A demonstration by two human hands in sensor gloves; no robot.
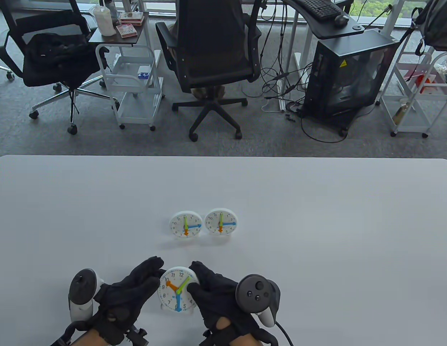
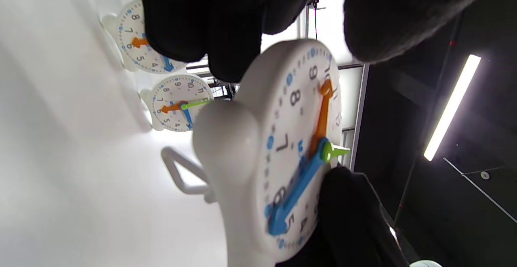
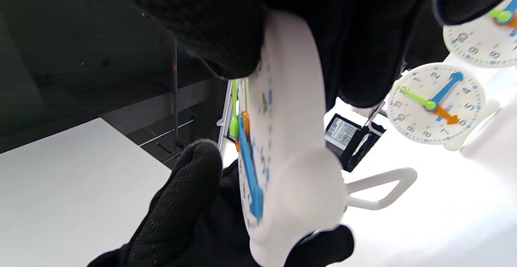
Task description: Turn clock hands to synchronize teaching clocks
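Three white teaching clocks stand on the table. The near clock shows its orange hand near 10, its green hand near 1 and its blue hand at 6. My left hand holds its left rim and my right hand grips its right rim, with the thumb on the face near the green hand. The left far clock and the right far clock both show green at 12, blue at 3 and orange at 6. The near clock fills the left wrist view and the right wrist view.
The white table runs to a far edge, with office chairs, carts and a computer case on the floor behind it. The near clock's wire stand props it from behind. The far clocks stand side by side, a hand's length beyond the near one.
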